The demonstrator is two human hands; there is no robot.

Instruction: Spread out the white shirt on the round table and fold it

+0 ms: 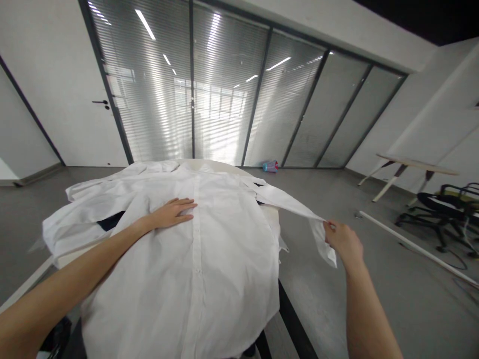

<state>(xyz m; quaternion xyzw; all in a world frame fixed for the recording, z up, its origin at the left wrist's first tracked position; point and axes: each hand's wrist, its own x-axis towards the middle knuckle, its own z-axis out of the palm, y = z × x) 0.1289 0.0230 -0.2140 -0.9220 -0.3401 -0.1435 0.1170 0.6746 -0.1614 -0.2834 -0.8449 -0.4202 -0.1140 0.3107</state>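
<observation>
A white button-front shirt (220,249) lies spread face up over a table, its collar end pointing away from me. My left hand (172,213) rests flat, palm down with fingers apart, on the shirt's chest left of the button placket. My right hand (342,243) pinches the cuff of the shirt's right sleeve (288,202) and holds it stretched out to the right, off the table and above the floor. The left sleeve lies bunched on the table's left side.
The table edge (35,279) shows at the left under the shirt. Grey floor lies to the right, with a long white pole (411,244), a black office chair (445,212) and a wooden desk (407,167). Glass walls with blinds and a white door (75,99) stand behind.
</observation>
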